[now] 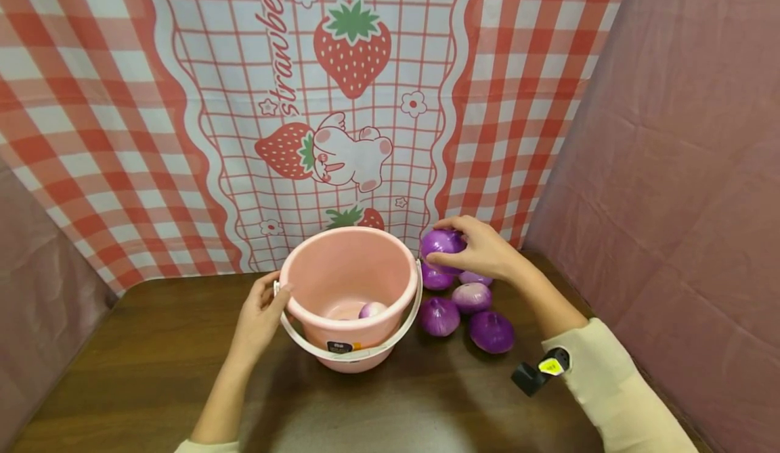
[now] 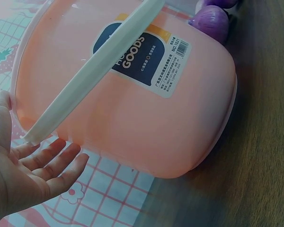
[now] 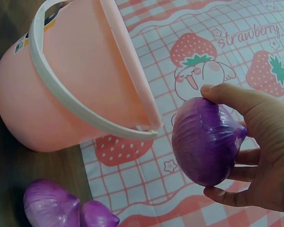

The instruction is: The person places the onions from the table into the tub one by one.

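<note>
A pink bucket (image 1: 350,270) with a white handle (image 1: 359,356) stands upright on the table; the handle hangs down at its front. My left hand (image 1: 258,314) holds the bucket's left rim, thumb over the edge and fingers against the outer wall. In my right hand (image 1: 481,250) is a purple onion (image 3: 208,142), gripped between thumb and fingers and raised beside the bucket's right rim. Inside the bucket lies another onion (image 1: 372,310), partly hidden by the front wall. Several onions (image 1: 440,316) rest on the table to the bucket's right, under and in front of my right hand.
The brown wooden table (image 1: 152,365) ends at a hanging cloth (image 1: 353,135) printed with strawberries and red checks. Pink fabric (image 1: 682,155) closes the right side. A black device (image 1: 539,370) with a yellow label sits at the right sleeve.
</note>
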Tool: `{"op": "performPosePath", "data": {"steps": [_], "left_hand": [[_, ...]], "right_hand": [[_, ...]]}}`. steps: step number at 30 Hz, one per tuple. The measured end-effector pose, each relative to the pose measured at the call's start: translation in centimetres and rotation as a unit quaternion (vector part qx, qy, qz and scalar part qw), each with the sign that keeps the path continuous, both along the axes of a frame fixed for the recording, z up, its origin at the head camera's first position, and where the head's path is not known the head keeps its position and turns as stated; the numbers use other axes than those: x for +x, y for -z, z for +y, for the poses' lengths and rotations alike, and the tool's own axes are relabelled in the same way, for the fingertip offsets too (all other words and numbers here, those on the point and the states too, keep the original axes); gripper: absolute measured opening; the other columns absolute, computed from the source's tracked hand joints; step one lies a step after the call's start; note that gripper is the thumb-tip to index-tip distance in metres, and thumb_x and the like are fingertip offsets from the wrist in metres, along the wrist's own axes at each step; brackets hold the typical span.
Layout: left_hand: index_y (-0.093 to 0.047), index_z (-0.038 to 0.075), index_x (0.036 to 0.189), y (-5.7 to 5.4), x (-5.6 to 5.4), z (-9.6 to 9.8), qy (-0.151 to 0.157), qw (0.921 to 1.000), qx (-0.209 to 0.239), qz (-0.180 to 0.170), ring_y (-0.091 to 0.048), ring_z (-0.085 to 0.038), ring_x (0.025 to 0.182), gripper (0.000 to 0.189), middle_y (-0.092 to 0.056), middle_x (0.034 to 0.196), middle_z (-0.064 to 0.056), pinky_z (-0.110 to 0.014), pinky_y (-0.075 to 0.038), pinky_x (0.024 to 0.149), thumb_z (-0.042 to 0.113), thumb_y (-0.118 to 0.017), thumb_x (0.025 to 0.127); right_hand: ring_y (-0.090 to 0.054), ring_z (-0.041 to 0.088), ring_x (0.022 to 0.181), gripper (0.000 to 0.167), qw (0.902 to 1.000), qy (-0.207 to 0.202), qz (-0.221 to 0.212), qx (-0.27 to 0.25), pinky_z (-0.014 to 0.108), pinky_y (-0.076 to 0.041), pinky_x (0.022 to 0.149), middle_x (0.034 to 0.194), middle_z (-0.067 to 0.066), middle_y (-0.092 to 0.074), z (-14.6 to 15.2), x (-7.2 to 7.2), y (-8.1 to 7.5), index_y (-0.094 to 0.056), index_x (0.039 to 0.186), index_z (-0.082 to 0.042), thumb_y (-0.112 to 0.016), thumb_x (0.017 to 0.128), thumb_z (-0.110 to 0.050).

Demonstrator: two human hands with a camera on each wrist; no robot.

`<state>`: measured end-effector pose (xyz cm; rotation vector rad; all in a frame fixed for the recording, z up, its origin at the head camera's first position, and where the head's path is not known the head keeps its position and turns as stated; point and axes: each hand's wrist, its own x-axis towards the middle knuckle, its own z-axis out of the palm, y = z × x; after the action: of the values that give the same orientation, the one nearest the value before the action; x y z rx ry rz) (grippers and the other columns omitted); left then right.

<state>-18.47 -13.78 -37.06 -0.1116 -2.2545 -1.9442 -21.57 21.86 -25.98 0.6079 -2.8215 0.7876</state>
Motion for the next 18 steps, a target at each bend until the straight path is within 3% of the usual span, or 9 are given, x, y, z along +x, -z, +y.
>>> {"op": "performPosePath", "data": {"steps": [18], "left_hand": [[-0.038, 0.003, 0.135, 0.1, 0.0, 0.0, -0.001, 1.0000, -0.004, 0.003, -0.058, 0.004, 0.076, 0.044, -0.054, 0.123, -0.031, -0.026, -0.056, 0.069, 0.019, -0.050, 0.097]], "right_hand": [[-0.055, 0.023, 0.111, 0.061, 0.9997, -0.017, -0.005, -0.014, 0.042, -0.049, 0.091, 0.122, 0.007, -0.057, -2.0, -0.2, -0.4, -0.056, 0.126, -0.017, -0.073, 0.076, -0.046]]}}
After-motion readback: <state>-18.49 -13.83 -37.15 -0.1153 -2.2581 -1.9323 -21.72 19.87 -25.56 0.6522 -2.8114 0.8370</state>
